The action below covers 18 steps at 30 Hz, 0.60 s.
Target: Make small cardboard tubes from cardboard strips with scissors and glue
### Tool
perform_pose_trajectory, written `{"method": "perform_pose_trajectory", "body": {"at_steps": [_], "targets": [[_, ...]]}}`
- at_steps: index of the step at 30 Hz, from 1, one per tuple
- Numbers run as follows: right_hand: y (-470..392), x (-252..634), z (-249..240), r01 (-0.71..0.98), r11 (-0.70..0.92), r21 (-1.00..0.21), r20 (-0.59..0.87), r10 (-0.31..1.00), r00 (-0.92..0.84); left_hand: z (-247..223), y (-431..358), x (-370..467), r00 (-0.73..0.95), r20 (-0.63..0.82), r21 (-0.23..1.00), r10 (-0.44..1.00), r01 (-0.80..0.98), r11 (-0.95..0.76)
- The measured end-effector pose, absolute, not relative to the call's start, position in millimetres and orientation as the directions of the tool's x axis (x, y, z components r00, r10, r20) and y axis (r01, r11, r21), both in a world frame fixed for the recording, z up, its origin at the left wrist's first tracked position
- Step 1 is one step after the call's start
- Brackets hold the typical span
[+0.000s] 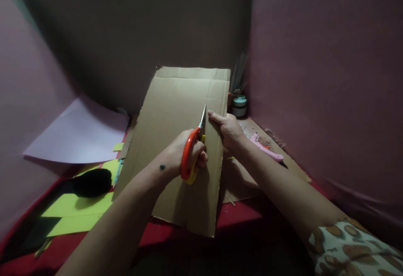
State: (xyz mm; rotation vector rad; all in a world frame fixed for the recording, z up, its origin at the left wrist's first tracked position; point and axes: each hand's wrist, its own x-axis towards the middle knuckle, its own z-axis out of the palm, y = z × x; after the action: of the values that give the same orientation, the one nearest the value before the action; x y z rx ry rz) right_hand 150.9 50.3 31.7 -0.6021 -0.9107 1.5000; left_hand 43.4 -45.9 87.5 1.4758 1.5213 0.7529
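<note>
A large brown cardboard sheet (170, 112) is held up at a slant in front of me, its lower edge above the red table cover. My left hand (195, 154) is closed around the orange and yellow handles of a pair of scissors (189, 150). The blades point up and lie against the cardboard's face; whether they cut into it I cannot tell. My right hand (228, 127) grips the cardboard's right edge, thumb on the front near the scissor tips and the fingers hidden behind.
Yellow paper (75, 221) and a black fuzzy object (94, 182) lie at the left, below a curled white sheet (82, 137). Right of the cardboard are a pink glue gun (267, 152), a teal-lidded container (239, 107) and another cardboard piece (237, 179). Walls (324, 78) close in.
</note>
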Motion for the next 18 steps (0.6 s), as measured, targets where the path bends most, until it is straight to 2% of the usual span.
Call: {"method": "perform_pose_trajectory", "body": {"at_steps": [3, 8, 13, 18], "targets": [[50, 151, 33, -0.577, 0.039, -0.816, 0.154, 0.977, -0.151, 91, -47, 45, 0.032, -0.186, 0.869, 0.982, 0.473, 0.150], [50, 151, 32, -0.573, 0.011, -0.820, 0.127, 0.978, -0.163, 90, -41, 42, 0.096, -0.222, 0.885, 0.970, 0.437, 0.159], [52, 151, 32, -0.563, 0.027, -0.826, 0.138, 0.978, -0.155, 92, -34, 46, 0.027, -0.269, 0.863, 0.963, 0.451, 0.229], [56, 151, 30, -0.562, 0.025, -0.827, 0.125, 0.982, -0.140, 84, -26, 40, 0.076, -0.156, 0.848, 0.985, 0.522, 0.094]]}}
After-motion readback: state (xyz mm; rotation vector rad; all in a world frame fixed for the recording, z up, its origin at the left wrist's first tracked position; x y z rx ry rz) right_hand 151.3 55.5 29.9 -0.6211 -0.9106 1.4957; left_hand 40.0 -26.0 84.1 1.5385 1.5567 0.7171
